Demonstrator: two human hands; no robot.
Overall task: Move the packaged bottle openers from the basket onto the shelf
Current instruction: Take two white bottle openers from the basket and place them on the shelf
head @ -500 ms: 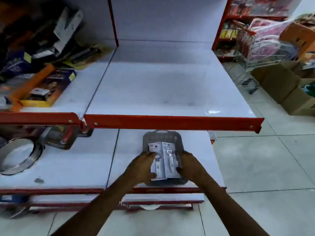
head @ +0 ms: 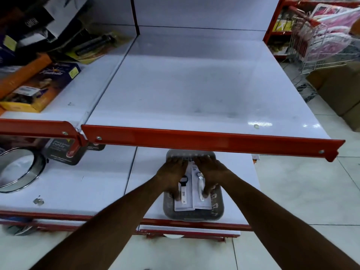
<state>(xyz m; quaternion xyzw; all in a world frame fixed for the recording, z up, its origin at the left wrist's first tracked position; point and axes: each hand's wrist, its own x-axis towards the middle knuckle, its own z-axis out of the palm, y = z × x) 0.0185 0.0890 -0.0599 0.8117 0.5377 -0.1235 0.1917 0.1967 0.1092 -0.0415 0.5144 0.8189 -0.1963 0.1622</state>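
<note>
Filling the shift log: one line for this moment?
left hand on packs | right hand on packs | bottle opener packs in basket | upper shelf bare

Lighting is dim, cool and even, with soft shadow under the shelf [head: 194, 84] lip. A small glare patch sits at the shelf's front right, and the floor [head: 292, 191] tiles reflect faintly. Wide-angle distortion bows the edges; the fingers [head: 176, 158] and left-hand clutter are blurred.
</note>
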